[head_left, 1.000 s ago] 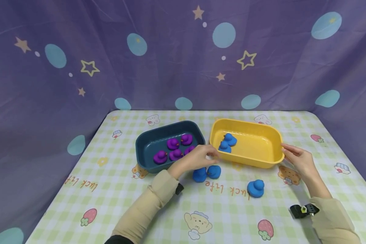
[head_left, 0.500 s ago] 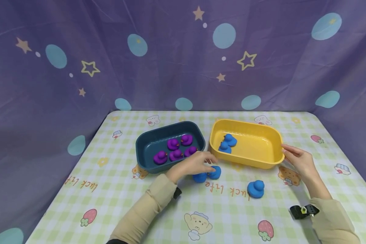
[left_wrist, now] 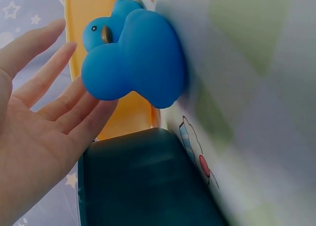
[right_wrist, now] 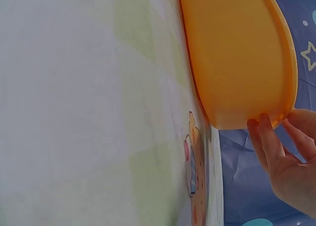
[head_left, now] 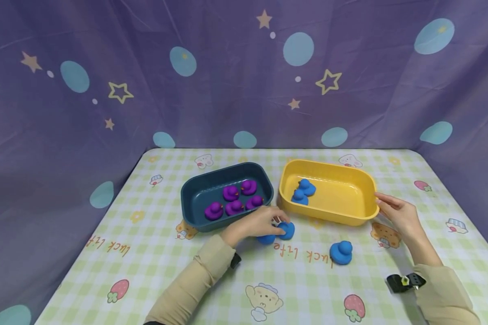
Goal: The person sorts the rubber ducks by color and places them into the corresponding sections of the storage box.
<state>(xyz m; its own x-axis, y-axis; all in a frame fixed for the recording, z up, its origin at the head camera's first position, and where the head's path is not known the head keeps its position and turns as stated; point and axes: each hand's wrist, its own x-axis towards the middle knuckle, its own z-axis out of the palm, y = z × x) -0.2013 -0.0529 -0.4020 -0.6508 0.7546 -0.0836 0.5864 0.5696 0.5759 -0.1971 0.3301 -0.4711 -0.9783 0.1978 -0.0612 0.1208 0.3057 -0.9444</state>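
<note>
My left hand (head_left: 260, 222) reaches down over two blue rubber ducks in front of the trays, fingertips at the right-hand duck (head_left: 286, 231). The other duck (head_left: 266, 239) is partly hidden under that hand. In the left wrist view, my fingers (left_wrist: 61, 95) stretch out beside the near duck (left_wrist: 155, 58), uncurled; the farther duck's head (left_wrist: 96, 34) shows its eye and beak. My right hand (head_left: 402, 219) touches the right end of the yellow tray (head_left: 329, 212), with fingertips against its outer wall in the right wrist view. Two blue ducks (head_left: 299, 197) sit inside its left end.
A dark teal tray (head_left: 199, 186) with several purple ducks (head_left: 230, 192) stands left of the yellow one. A single blue duck (head_left: 341, 253) sits on the checked tablecloth (head_left: 309, 289), nearer the right hand. A purple curtain (head_left: 236, 81) hangs behind the table.
My left hand has come down from the yellow tray's near left corner to the right-hand duck of the pair. The right hand has stayed at the tray's end.
</note>
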